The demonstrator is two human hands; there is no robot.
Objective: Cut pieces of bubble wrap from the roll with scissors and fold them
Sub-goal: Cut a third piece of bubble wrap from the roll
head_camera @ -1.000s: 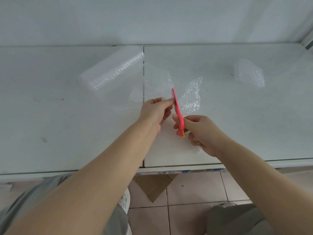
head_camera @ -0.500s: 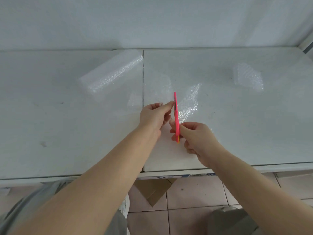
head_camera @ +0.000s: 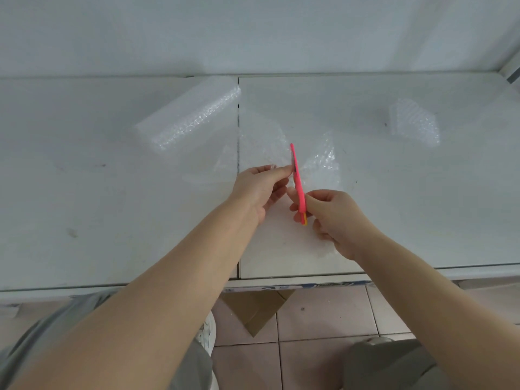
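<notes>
Right hand (head_camera: 334,218) grips the pink scissors (head_camera: 297,181), blades pointing away from me. Left hand (head_camera: 259,190) pinches the bubble wrap sheet (head_camera: 320,161) at its edge, just beside the blades. I see the roll (head_camera: 191,119) beyond my left hand and a folded piece (head_camera: 413,122) well right of my right hand, with white tabletop (head_camera: 422,206) between.

No text could be read. A strip (head_camera: 323,285) with blue printing ran just under the front edge of the tabletop (head_camera: 84,220), near its middle, but the marks were too blurred to make out.
</notes>
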